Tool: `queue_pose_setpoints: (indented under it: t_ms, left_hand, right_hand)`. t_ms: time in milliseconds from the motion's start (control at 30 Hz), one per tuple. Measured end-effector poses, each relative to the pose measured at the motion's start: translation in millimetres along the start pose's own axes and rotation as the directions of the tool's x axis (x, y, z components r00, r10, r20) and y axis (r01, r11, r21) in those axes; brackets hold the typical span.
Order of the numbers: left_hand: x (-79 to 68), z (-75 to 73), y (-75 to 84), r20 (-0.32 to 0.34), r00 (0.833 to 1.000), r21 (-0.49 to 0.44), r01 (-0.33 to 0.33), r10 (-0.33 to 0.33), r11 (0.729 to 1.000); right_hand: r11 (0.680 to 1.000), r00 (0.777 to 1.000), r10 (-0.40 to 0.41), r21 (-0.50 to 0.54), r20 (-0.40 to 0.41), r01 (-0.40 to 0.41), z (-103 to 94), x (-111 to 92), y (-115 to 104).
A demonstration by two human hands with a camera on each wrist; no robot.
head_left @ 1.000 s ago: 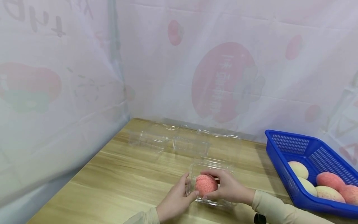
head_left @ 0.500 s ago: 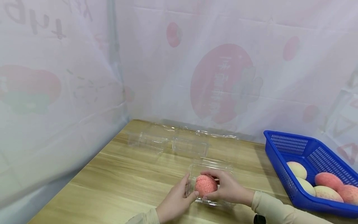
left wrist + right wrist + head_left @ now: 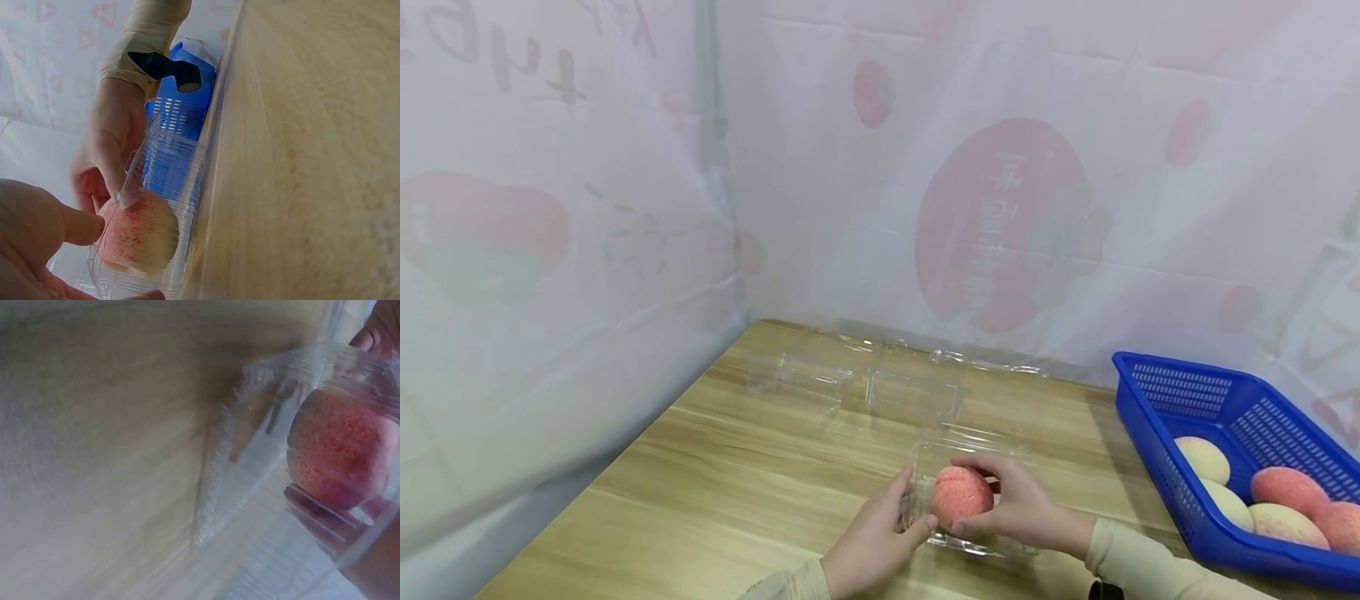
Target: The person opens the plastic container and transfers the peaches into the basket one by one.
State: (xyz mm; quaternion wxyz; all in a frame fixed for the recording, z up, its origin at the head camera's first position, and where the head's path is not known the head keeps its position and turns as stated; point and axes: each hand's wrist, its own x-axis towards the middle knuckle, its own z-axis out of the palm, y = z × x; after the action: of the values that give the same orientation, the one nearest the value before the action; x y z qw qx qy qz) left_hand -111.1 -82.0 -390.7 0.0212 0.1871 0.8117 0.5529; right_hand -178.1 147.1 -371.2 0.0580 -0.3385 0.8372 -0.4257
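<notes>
A pink peach point(image 3: 962, 493) sits in a clear plastic box point(image 3: 977, 547) near the front of the table. Curled round the peach's far and right sides, my right hand point(image 3: 1026, 508) holds it, with the thumb at its near side. My left hand point(image 3: 876, 529) grips the box's left wall, fingers along the outside and thumb over the rim beside the peach. Seen through the box wall in the left wrist view, the peach point(image 3: 140, 234) is pale below and speckled red above. The right wrist view shows the peach point(image 3: 340, 450) behind clear plastic, with fingers around it.
Several clear plastic boxes point(image 3: 913, 392) stand at the back of the wooden table point(image 3: 722, 475). On the right is a blue basket point(image 3: 1157, 450) with several pale and pink peaches point(image 3: 1288, 492). Printed cloth point(image 3: 820, 183) hangs behind and on the left.
The peach has shifted slightly right in the box and turned a little, and my right hand has moved with it. My left hand keeps its hold on the box.
</notes>
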Motion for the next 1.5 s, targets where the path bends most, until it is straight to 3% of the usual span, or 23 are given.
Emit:
queue_pose_setpoints:
  t_ms: [567,1100,1500]
  left_hand:
    - [0.6,0.4,2.0,-0.004,1.000,-0.007,0.001,-0.001,1.000]
    - [-0.3,-0.3,2.8,0.004,1.000,-0.032,0.010,-0.010,0.999]
    - [0.9,-1.1,0.6,0.022,1.000,-0.036,0.017,-0.017,0.999]
  right_hand:
    - [0.998,0.992,-0.052,0.032,-0.119,0.056,-8.9,-7.0,-4.9]
    - [0.996,0.986,0.028,0.088,-0.165,-0.013,-19.1,-14.1,-10.5]
    - [0.997,0.977,-0.001,0.078,-0.213,0.018,-26.0,-18.1,-10.8]
